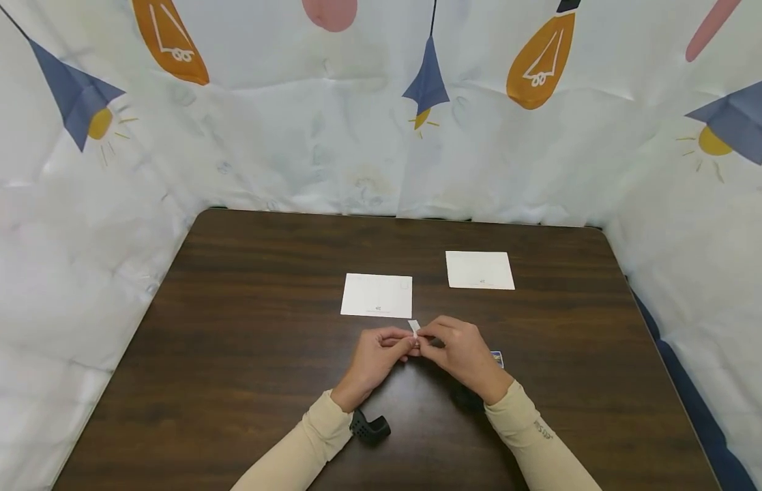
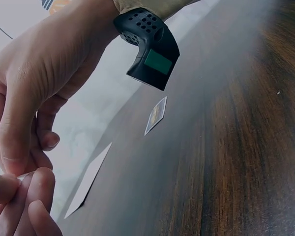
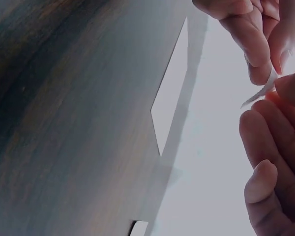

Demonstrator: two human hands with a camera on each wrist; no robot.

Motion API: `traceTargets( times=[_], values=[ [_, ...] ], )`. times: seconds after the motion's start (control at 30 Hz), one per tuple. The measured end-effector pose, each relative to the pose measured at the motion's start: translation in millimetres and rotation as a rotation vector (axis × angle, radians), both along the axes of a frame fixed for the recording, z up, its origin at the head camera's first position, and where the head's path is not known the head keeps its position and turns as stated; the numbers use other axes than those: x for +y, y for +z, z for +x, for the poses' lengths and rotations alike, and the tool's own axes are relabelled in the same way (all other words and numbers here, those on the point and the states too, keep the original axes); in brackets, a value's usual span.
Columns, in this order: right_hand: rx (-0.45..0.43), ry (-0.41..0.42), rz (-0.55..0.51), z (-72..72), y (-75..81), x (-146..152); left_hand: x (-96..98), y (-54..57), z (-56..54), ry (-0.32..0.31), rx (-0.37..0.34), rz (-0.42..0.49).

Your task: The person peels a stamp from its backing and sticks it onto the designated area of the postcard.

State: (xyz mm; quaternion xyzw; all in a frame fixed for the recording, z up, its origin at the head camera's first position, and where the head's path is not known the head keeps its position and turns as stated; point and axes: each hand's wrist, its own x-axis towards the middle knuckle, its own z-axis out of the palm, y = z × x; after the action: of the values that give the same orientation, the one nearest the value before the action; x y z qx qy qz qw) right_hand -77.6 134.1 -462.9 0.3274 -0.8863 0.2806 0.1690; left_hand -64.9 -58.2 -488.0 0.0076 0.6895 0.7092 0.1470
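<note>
Close together over the table, my left hand (image 1: 376,356) and right hand (image 1: 459,349) meet at their fingertips. Between them is a narrow white strip (image 1: 414,326), pinched by thumb and fingers of both hands. One thin, bent end of the strip (image 3: 261,93) sticks out from the fingertips in the right wrist view; the rest is hidden by the fingers. Just beyond the hands lies a white card (image 1: 376,295) with small print along its bottom edge. Partly covered by my right wrist is a small card with a coloured picture (image 1: 497,358).
A second white card (image 1: 480,271) lies farther back to the right on the dark wooden table (image 1: 252,327). White curtains printed with lamps (image 1: 356,150) surround the table's back and sides. Black camera mounts (image 1: 370,428) sit at the wrists.
</note>
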Motion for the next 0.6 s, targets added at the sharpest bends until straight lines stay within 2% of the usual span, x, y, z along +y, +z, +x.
traceTargets(
  times=[0.2,0.4,0.6],
  values=[
    [0.068,0.019,0.057,-2.2,0.5,-3.2,-1.1,1.4,-0.8,-0.009,0.008,-0.016],
    [0.176,0.012,0.128,-2.2,-0.8,-6.2,1.2,1.4,-3.7,0.004,-0.028,-0.017],
    [0.196,-0.015,0.132,-1.8,-2.7,-5.9,4.3,1.6,-6.3,0.006,-0.042,-0.015]
  ],
)
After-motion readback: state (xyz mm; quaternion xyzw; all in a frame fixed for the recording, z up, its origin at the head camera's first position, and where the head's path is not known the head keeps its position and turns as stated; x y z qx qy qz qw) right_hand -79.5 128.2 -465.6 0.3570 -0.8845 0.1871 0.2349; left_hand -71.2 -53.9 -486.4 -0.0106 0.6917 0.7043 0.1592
